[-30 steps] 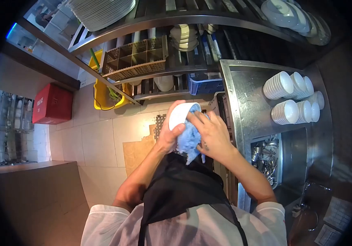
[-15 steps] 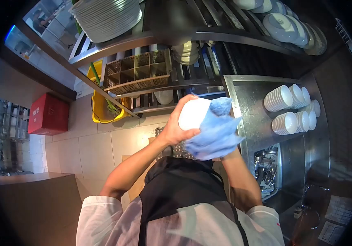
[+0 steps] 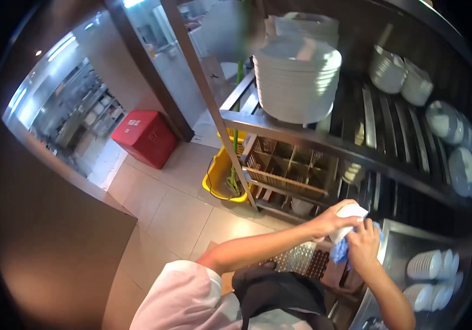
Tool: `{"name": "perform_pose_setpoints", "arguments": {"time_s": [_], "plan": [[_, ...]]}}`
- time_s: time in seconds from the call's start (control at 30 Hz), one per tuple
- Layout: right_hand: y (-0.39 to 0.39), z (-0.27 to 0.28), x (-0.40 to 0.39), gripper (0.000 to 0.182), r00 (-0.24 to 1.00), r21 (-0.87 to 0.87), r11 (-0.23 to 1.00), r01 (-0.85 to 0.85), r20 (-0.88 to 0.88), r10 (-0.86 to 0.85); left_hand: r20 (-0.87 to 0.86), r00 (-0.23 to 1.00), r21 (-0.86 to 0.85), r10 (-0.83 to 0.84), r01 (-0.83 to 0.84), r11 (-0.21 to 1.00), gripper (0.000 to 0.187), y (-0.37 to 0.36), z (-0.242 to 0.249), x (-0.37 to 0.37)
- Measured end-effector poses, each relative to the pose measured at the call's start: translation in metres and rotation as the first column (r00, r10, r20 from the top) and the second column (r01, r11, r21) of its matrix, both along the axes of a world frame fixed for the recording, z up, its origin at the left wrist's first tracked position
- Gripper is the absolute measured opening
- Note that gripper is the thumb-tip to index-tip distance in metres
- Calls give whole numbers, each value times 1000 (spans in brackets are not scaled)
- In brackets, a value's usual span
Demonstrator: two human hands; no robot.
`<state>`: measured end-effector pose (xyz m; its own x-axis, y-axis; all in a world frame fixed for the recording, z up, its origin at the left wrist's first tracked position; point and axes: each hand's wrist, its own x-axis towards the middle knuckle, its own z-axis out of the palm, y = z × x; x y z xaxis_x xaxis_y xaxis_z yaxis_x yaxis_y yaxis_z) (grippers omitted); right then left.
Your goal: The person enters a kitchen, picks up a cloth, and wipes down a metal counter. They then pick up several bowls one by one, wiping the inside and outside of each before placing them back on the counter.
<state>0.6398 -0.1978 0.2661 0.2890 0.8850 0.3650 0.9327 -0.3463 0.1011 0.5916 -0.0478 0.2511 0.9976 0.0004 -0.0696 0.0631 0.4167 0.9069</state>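
Observation:
Near the lower right of the head view, my left hand (image 3: 329,221) grips a white cup or bowl (image 3: 348,215) from its left side. My right hand (image 3: 363,242) is wrapped round a blue cloth (image 3: 340,251) and presses against the right side of the white piece. Part of the cloth hangs below between the hands, and another bit shows past the right fingers. Both hands are above the gap between the rack and the steel counter. The inside of the white piece is hidden.
A steel counter (image 3: 392,234) with stacked white cups (image 3: 425,265) is at the right. Ahead stands a metal rack (image 3: 313,136) with a plate stack (image 3: 297,80) and a compartment basket (image 3: 285,165). A yellow bucket (image 3: 216,179) and a red box (image 3: 145,137) are on the floor.
The view has swung left, so the hands appear lower and further right. The cloth was spread over the right hand; now it is bunched, and the right fingers show against the white piece.

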Motion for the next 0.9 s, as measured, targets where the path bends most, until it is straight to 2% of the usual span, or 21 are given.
{"name": "perform_pose_setpoints", "arguments": {"time_s": [0.07,0.1,0.13,0.17,0.2,0.27,0.3,0.4,0.43,0.47,0.53,0.57,0.6,0.67,0.73,0.77,0.8,0.87,0.9], "plan": [[-3,12,21,23,911,156,988,14,-410,52,152,984,79,96,-109,991,59,-9,0,12],[-11,-15,29,24,772,298,953,62,-619,144,176,974,225,144,-183,957,62,-18,-3,10],[-22,-43,47,25,571,415,900,136,-775,271,197,960,374,199,-261,890,66,-30,0,13],[-17,-7,38,21,290,271,936,226,-936,201,159,970,412,181,-232,881,72,-36,-6,14],[-30,-32,48,31,120,162,972,172,-983,142,157,969,414,191,-240,878,72,-40,-15,12],[-46,-40,56,32,97,182,971,156,-981,168,314,937,411,154,-280,868,77,-49,-32,7],[-95,-69,61,33,73,201,969,144,-979,192,314,934,409,169,-294,864,77,-55,-32,5],[-83,-59,32,37,-30,267,960,83,-962,271,356,907,382,224,-360,851,83,-62,-29,-14],[-97,-65,31,38,-70,283,957,58,-955,287,260,875,60,409,-437,897,85,-66,-28,-21],[-101,-66,40,40,-113,299,954,37,-947,301,115,828,-261,549,-508,821,87,-70,-22,-29],[-103,-65,57,42,-194,333,943,27,-923,332,77,751,-483,656,-547,684,85,-72,-1,-42],[-110,-62,61,44,-223,344,938,30,-913,342,87,739,-501,668,-547,670,86,-73,3,-45],[-98,-65,67,45,-241,357,933,37,-903,355,87,737,-509,670,-545,666,86,-77,-1,-42],[-55,-36,39,48,-264,390,920,44,-883,388,167,803,-440,572,-458,772,84,-85,-11,-26],[-46,-28,16,50,-300,422,905,59,-857,419,322,859,-146,397,-369,918,80,-80,-27,-10],[-41,-25,18,52,-320,430,900,75,-844,430,310,904,-229,296,-231,945,72,-72,-26,-4],[-37,-22,10,53,-334,443,892,87,-831,445,315,902,-235,294,-226,945,72,-61,-26,2],[-39,-23,-2,56,-367,444,887,128,-809,458,420,905,122,60,-122,985,67,-50,-34,8],[-38,-23,-10,57,-379,449,879,159,-795,474,393,919,114,15,-65,991,69,-47,-38,11]]}}
